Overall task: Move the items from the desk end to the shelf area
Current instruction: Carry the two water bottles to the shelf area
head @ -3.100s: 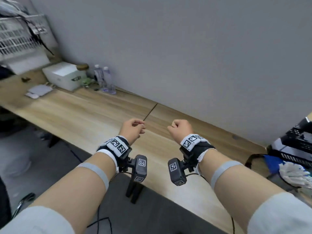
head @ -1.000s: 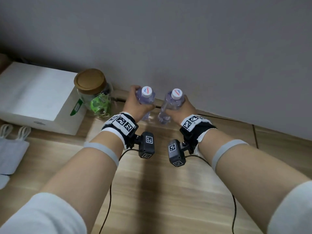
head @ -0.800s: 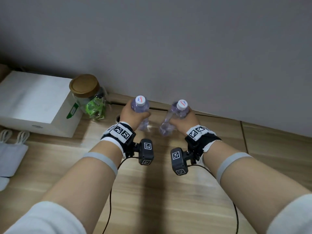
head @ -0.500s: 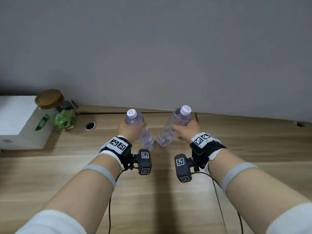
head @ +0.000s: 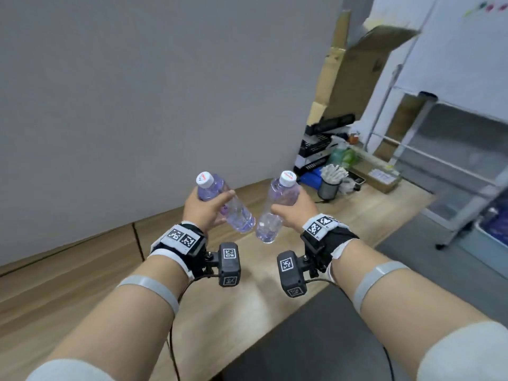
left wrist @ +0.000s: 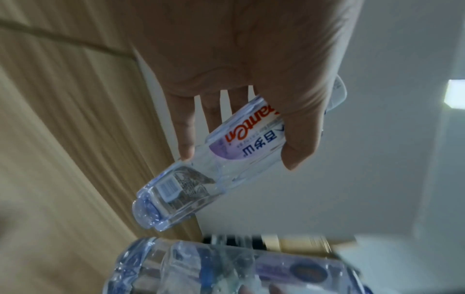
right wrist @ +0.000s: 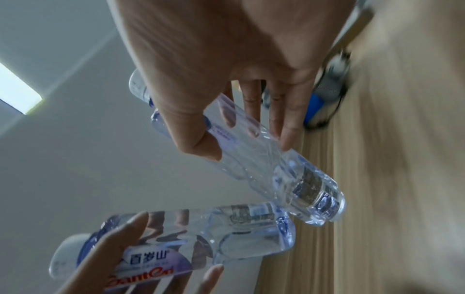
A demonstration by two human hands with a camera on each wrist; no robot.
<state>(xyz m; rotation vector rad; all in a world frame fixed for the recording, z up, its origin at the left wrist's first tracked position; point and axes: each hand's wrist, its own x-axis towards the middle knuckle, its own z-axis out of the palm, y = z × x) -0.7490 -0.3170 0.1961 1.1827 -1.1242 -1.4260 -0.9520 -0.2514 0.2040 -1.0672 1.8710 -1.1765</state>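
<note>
left hand (head: 204,209): grips clear white-capped bottle (head: 225,206) | right hand (head: 294,209): grips twin bottle (head: 276,210)

Two clear bottles are held above the wooden desk (head: 82,284): the left bottle (head: 222,202) by the left hand (head: 204,209), the right bottle (head: 276,207) by the right hand (head: 298,211), bases tilted together. A metal shelf (head: 445,160) is seen far right.

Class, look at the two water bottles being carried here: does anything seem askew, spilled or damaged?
Both bottles are tilted, not upright: the left bottle in the left hand and the right bottle in the right hand lean bases inward, almost meeting. Caps are on; nothing spilled or damaged.
</note>
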